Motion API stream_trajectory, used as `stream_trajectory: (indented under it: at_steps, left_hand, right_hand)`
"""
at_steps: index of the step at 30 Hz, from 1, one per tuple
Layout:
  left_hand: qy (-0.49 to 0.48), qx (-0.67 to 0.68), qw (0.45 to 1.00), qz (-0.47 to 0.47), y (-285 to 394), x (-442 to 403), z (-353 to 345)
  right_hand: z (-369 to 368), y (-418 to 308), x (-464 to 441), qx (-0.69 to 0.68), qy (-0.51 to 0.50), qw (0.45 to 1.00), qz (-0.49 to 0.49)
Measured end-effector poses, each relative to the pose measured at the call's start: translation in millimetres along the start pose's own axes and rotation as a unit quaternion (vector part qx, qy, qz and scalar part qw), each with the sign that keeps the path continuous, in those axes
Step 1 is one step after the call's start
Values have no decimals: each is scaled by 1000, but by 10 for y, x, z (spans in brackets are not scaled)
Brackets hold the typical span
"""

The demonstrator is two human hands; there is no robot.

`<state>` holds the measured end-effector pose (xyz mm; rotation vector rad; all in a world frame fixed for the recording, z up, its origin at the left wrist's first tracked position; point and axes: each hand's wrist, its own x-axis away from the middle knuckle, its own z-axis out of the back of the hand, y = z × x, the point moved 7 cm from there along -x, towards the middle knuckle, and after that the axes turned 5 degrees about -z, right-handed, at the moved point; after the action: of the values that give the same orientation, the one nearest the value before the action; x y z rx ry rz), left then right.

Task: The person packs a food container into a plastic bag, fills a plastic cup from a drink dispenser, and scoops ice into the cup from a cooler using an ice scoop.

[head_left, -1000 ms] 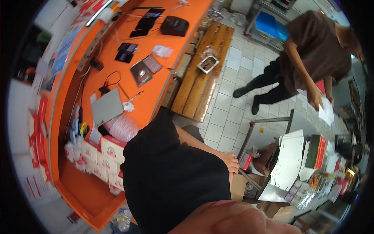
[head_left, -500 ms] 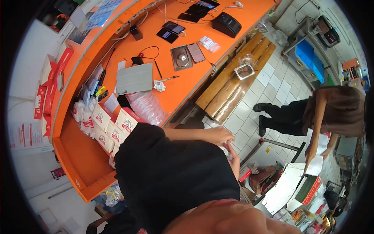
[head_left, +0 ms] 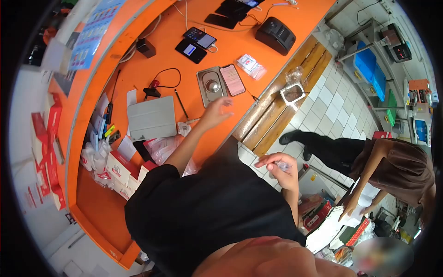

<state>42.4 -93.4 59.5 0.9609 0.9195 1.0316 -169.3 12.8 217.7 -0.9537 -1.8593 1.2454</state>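
My left hand [head_left: 216,114] reaches over the orange counter, empty, with its fingers stretched out and slightly blurred. Its fingertips are close to a shallow metal tray [head_left: 201,79] that holds a shiny round metal piece [head_left: 212,87]. Right beside the tray lies a phone [head_left: 232,80] with a lit screen. In front of my body, my right hand [head_left: 287,173] is raised with a small crumpled piece of clear plastic [head_left: 281,165] held against its fingers. A crumpled white tissue [head_left: 184,129] lies just below my left hand.
The counter [head_left: 157,51] carries a grey tablet case [head_left: 152,117], a black printer [head_left: 275,35], more phones [head_left: 190,50] and white-red boxes [head_left: 121,173]. A wooden bench [head_left: 272,120] with a small metal container [head_left: 292,93] stands alongside. A co-worker [head_left: 392,166] bends at the right.
My hands have come apart. The left has moved up and over the counter toward the metal tray, while the right stays before me with the plastic. The co-worker leans lower.
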Motion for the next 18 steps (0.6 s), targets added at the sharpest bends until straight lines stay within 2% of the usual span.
stream_trajectory:
  at_steps: [2,4,5,6,9,10,13,14,18]
  left_hand:
    - [73,219,967,104,-354,-43,148]
    - [103,224,963,110,-488,-63,325]
    - [118,225,960,116,-513,-11,376]
    - [121,216,960,132,-500,65,385]
    - [133,198,957,165,-533,320,365]
    - [138,200,955,170,-562,426,329]
    - [142,256,933,210,-594,632,238]
    - [142,284,921,226,-606,666,199]
    - [127,251,935,216,-656,613,266]
  right_hand:
    - [-368,-465,-380,-174,-120,975,74]
    - [-649,-739,-712,-287,-265,919,48]
    - [-741,-844,-851,-272,-313,910,25]
    - [-837,-880,-992,-284,-286,915,-8]
    - [-1045,-801,-1223,-479,-322,810,-103]
    - [-1081,-767,-1285,-524,-351,768,-111]
    - [-1114,-665,-1466,-581,-362,719,-121]
    - [-1126,-642,-1518,-591,-371,709,-105]
    - [-1179,-541,-1727,-593,-393,700,-64]
